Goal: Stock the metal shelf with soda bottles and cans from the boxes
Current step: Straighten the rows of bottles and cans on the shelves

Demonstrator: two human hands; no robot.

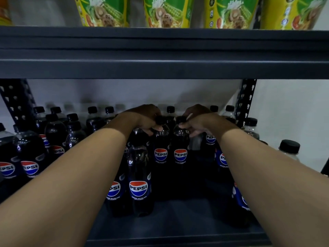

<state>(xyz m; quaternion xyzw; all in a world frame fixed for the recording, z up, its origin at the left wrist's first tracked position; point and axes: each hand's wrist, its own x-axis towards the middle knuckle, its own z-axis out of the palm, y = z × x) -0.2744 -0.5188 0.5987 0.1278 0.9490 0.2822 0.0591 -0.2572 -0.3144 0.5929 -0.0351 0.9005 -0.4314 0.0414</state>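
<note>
Both hands are curled around Pepsi bottle necks: the left hand (144, 118) grips one bottle (161, 148), the right hand (197, 120) its neighbour (180, 150), both standing upright mid-shelf (178, 220) among other bottles.

Bare shelf floor (179, 220) lies open between flanking Pepsi bottles (138, 182)

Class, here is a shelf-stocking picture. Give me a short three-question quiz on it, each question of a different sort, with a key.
1. True or false: the left hand grips a bottle near its cap.
2. What stands on the upper shelf? A) cans B) green and yellow packets C) boxes
3. Fill in: the right hand holds a bottle labelled ____.

Key: 1 true; 2 B, the packets; 3 Pepsi, on the right bottle.
</note>
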